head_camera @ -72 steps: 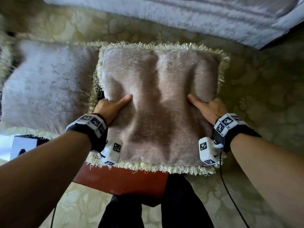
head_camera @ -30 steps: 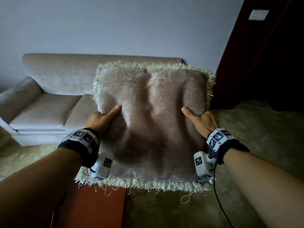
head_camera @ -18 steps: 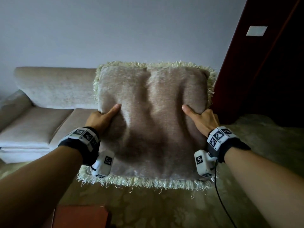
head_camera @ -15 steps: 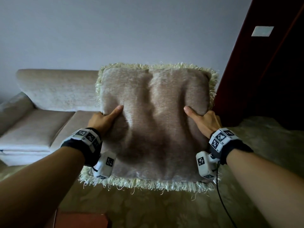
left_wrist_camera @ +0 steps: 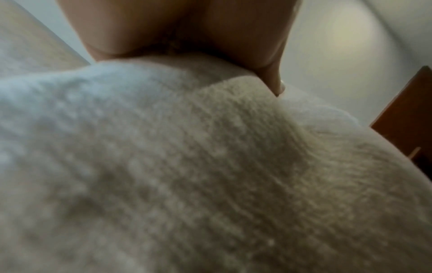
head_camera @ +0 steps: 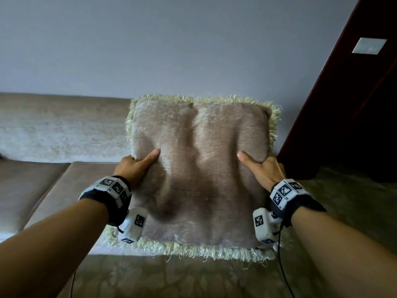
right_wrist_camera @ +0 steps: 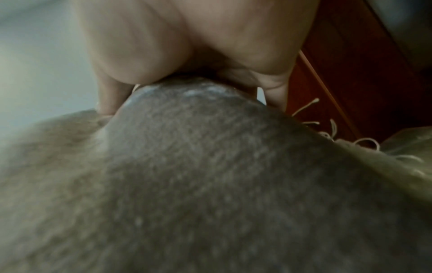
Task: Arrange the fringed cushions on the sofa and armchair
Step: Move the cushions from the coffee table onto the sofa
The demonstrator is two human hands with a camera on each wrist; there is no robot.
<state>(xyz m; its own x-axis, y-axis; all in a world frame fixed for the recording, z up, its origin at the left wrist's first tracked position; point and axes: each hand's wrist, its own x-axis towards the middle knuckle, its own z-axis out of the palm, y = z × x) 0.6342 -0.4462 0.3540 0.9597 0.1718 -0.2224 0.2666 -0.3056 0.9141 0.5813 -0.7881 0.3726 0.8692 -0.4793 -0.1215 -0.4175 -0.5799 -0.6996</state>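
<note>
A square beige plush cushion with a pale fringe hangs in the air in front of me, over the right end of the beige sofa. My left hand grips its left edge, thumb on the front face, fingers hidden behind. My right hand grips the right edge the same way. In the left wrist view the cushion fills the frame under my left hand. In the right wrist view the cushion bulges up into my right hand.
The sofa seat cushions lie to the lower left, with a plain wall behind. A dark red wooden panel with a white plate stands at the right. Patterned carpet covers the floor below.
I lifted the cushion off the low table and carried it towards the sofa. The sofa is now closer and the table is out of view. Both hands keep the same grip.
</note>
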